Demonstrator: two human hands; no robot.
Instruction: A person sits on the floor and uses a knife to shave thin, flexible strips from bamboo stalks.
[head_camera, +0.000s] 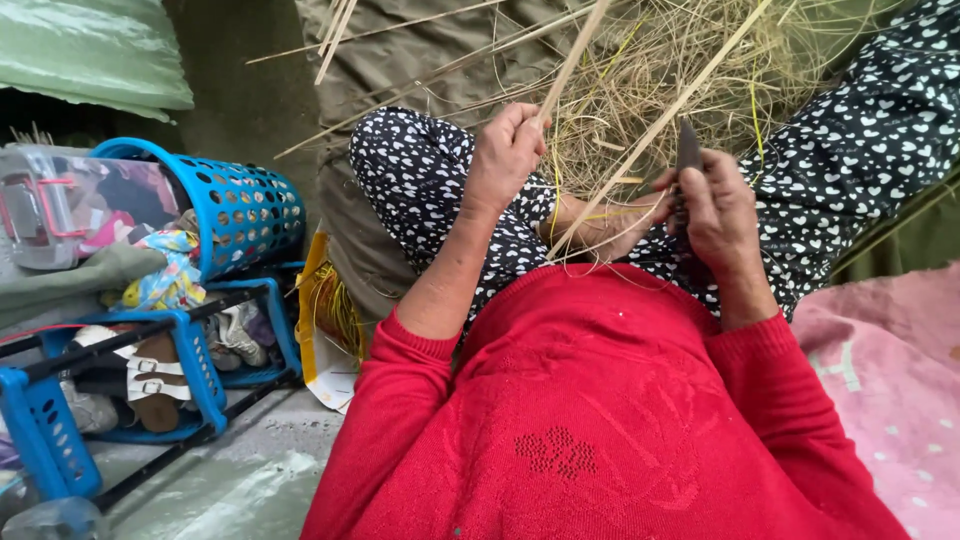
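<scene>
Closest to my lens I see the red knitted sweater (600, 420) filling the lower frame, both sleeves running up to the hands. My left hand (505, 155) is clenched around a pale straw stalk (572, 60) that rises up and away toward the top edge. My right hand (715, 205) grips a dark knife blade (688, 150), its tip pointing upward, set against a second long stalk (660, 125) that crosses diagonally between the two hands. Both hands sit above the lap, over the heart-print trousers (420, 180), with a loose heap of dry straw (680, 60) just beyond them on an olive cloth (400, 50). Room is tight on my left side: a blue plastic basket (245, 205) and a blue shoe rack (190, 370) holding sandals (150, 385) stand near the knee. On my right a pink blanket (890, 370) borders the arm.
</scene>
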